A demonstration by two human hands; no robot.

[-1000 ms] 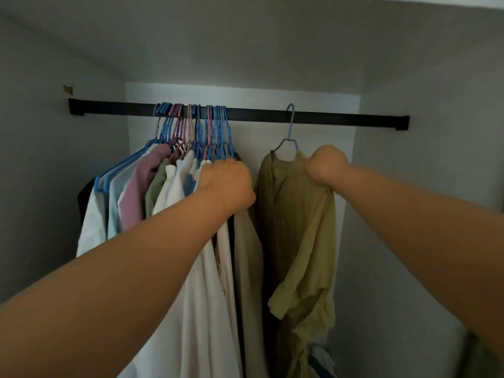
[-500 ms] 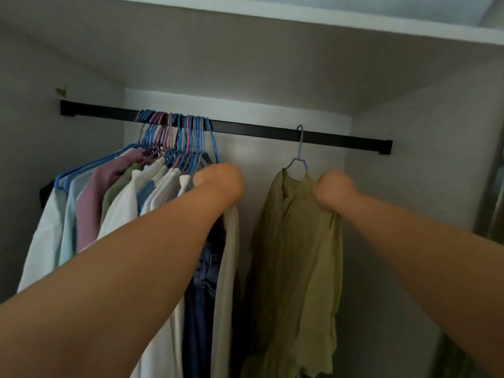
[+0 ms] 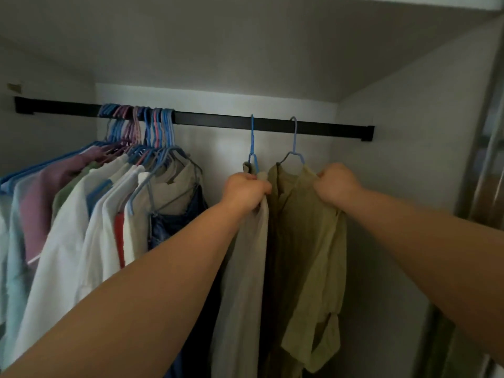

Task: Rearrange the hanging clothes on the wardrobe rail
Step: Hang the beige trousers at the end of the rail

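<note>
A black rail (image 3: pixel 218 121) runs across the wardrobe. A beige garment (image 3: pixel 245 263) hangs from a blue hanger (image 3: pixel 252 143) near the rail's middle, and my left hand (image 3: pixel 245 190) is closed on its shoulder. To its right an olive shirt (image 3: pixel 308 241) hangs on a light-blue hanger (image 3: pixel 294 143); my right hand (image 3: pixel 336 184) grips its right shoulder. The two garments touch. A packed bunch of clothes (image 3: pixel 90 208) on blue and pink hangers fills the rail's left part, apart from the beige garment.
The wardrobe's right wall (image 3: pixel 403 159) stands close beside the olive shirt. The rail's right bracket (image 3: pixel 366 133) ends near it. A door edge or frame (image 3: pixel 488 148) shows at far right. A bare stretch of rail lies between the left bunch and the beige garment.
My left hand has moved right, taking the beige garment and its hanger out of the left bunch to a spot beside the olive shirt. My right hand still grips the olive shirt.
</note>
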